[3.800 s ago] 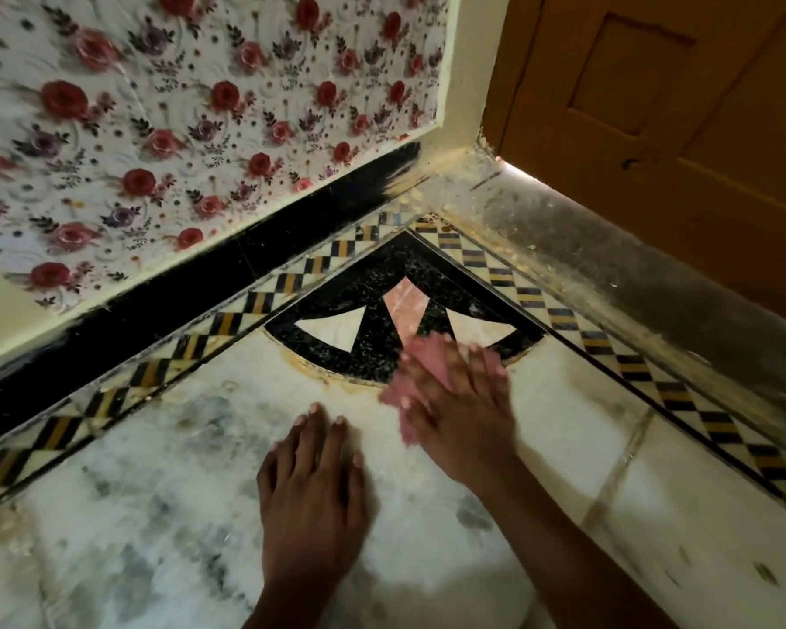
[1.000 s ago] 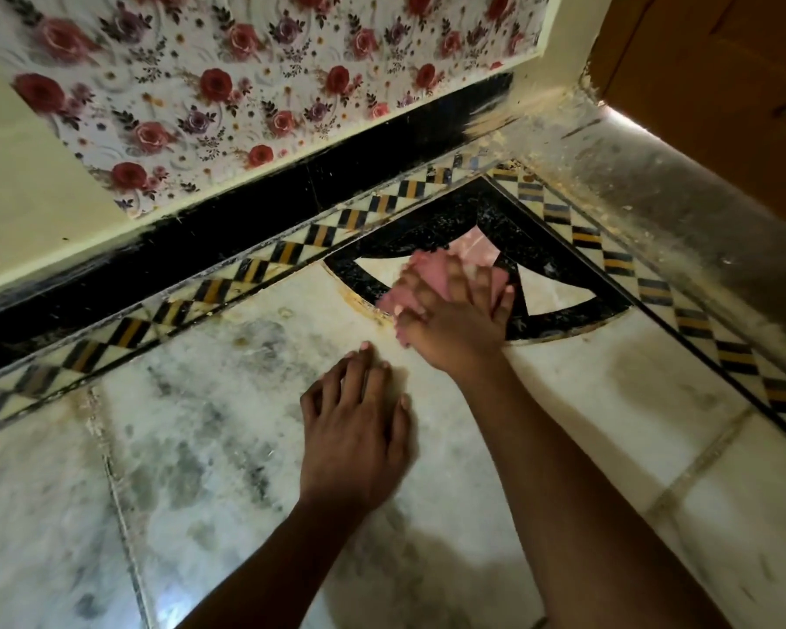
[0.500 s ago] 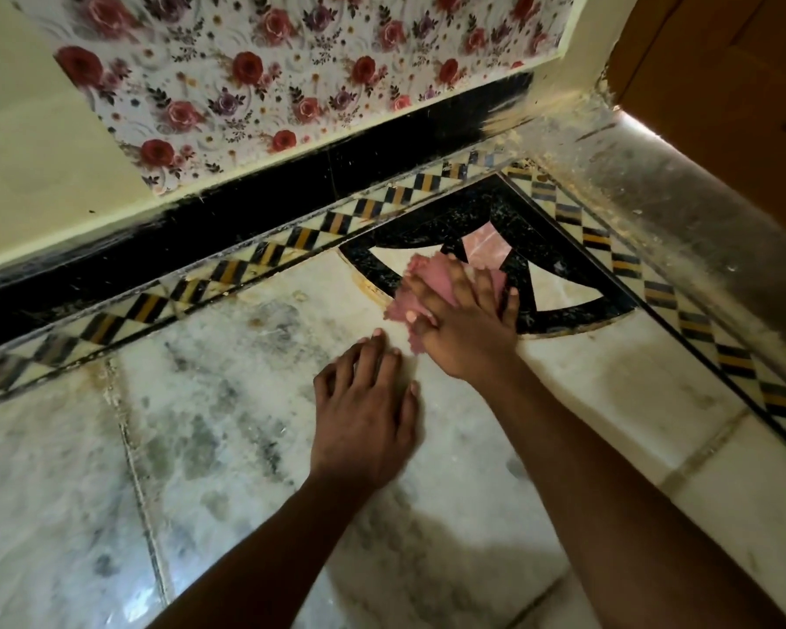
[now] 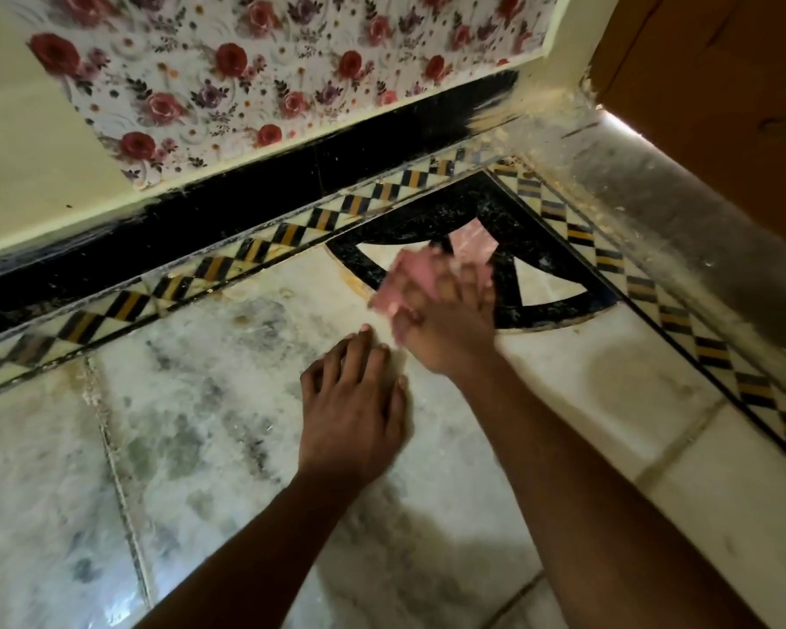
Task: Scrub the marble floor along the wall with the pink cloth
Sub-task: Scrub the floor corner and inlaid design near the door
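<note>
Right hand blurred, pressing pink cloth, mostly hidden | left hand flat on marble floor

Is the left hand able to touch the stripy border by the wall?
Probably yes. The left hand lies flat on the marble floor, and nothing sits between it and the stripy border.

The wall and door close the corner; open floor lies left of the left hand.

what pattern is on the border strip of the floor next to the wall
Black and amber-striped diamonds on cream, a checkered border strip, clearest in the head view.
</note>
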Available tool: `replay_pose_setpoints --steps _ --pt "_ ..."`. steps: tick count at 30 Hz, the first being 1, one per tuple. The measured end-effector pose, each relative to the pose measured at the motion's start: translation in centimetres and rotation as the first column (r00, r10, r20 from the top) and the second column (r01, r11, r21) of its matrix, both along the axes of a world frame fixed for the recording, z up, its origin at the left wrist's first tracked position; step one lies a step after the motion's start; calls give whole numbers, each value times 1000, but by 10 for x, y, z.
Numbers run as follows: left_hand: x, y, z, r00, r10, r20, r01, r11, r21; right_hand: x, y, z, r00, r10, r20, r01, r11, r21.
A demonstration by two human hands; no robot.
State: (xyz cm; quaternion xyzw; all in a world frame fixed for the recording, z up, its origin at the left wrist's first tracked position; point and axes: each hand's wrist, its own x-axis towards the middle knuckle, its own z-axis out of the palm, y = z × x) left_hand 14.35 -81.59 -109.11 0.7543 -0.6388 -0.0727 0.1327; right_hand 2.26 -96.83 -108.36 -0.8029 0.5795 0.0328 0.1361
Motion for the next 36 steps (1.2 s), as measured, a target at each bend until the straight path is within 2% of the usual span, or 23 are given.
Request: replay_pose_setpoints --steps 1,3,5,7,9,10,11,14,16,18,19,21,23,24,25,27,29,31,33,35,36 --pt "0 0 0 1000 2 3 -2 1000 11 -11 24 0 998 59 16 -58 998 -19" --pt "1 0 1 1000 -3 9 3 1000 22 -62 58 0 1000 15 19 -13 998 -58" --pt "1 -1 1 1000 -7 7 7 1000 24 -116 50 1 977 -215 -3 215 975 -57" --pt "0 -2 1 1000 -8 13 8 1000 20 -143 16 6 874 -486 -3 486 873 -41" --pt "0 0 1 1000 6 15 -7 1000 12 -130 -21 6 763 -645 49 643 765 37" --pt "-1 0 2 1000 5 15 -5 1000 6 -114 -32 6 753 -655 69 652 756 64" --pt "-2 1 2 1000 2 12 -2 1000 5 -96 -36 4 781 -619 81 615 786 65" --pt "-1 0 6 1000 0 15 0 1000 9 -49 3 4 952 -294 84 297 955 -18" --pt "-2 -1 6 1000 -6 17 6 1000 18 -59 55 5 988 -145 61 146 989 -22" --pt "-1 1 8 1000 -9 11 9 1000 14 -96 105 5 981 -194 4 194 981 -13" --pt "-2 2 6 1000 -17 18 17 1000 7 -121 115 10 953 -303 -19 302 953 -11" --pt "-1 1 4 999 -17 32 17 1000 -2 -164 85 0 810 -586 -7 586 810 2" --pt "-3 1 2 999 -11 44 11 1000 -11 -177 34 -6 690 -723 31 723 691 31" --pt "-3 1 3 999 -10 43 11 1000 -20 -171 16 -8 674 -736 55 735 677 52" --pt "-3 1 3 999 -8 40 9 1000 -24 -157 3 -9 707 -706 39 704 708 58" --pt "-4 1 6 999 -15 35 16 999 -28 -124 14 -10 826 -560 55 560 828 21" --pt "-5 2 9 1000 -17 21 17 1000 -25 -108 76 3 945 -322 49 325 944 -59" --pt "-6 4 10 999 -29 23 29 999 -29 -125 155 3 972 -225 74 229 972 -48" --pt "-6 5 9 999 -39 18 40 998 -49 -169 196 4 938 -343 50 346 937 -42" --pt "-7 5 6 998 -46 33 48 996 -76 -213 174 1 829 -558 -24 557 829 -49" --pt "-8 5 5 998 -40 38 43 995 -86 -223 150 0 772 -636 -6 635 772 -38"
